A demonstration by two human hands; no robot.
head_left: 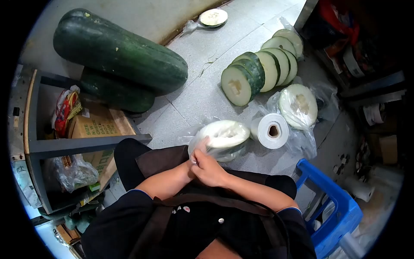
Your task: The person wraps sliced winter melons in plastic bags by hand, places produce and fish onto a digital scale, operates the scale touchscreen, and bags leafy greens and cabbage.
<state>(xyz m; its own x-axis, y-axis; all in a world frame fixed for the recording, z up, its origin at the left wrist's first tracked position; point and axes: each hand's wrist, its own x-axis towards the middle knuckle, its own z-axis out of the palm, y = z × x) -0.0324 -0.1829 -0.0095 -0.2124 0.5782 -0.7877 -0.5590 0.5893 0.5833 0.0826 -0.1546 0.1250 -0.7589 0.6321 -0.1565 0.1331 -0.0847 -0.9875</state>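
Note:
A thick slice of winter melon, pale with a soft seedy core, lies on the floor in front of me inside a clear plastic bag. My left hand is at the slice's near left side, its fingers closed on the bag's film. Just below it, my right hand is curled closed against the left one, apparently gripping gathered film; its fingertips are partly hidden. Beside the slice, a roll of plastic bags stands with its cardboard core showing.
A row of cut melon slices stretches behind the roll, and a bagged slice sits to its right. Whole dark green melons lie by the wall, with another slice beyond. A metal-framed shelf is left; a blue stool is right.

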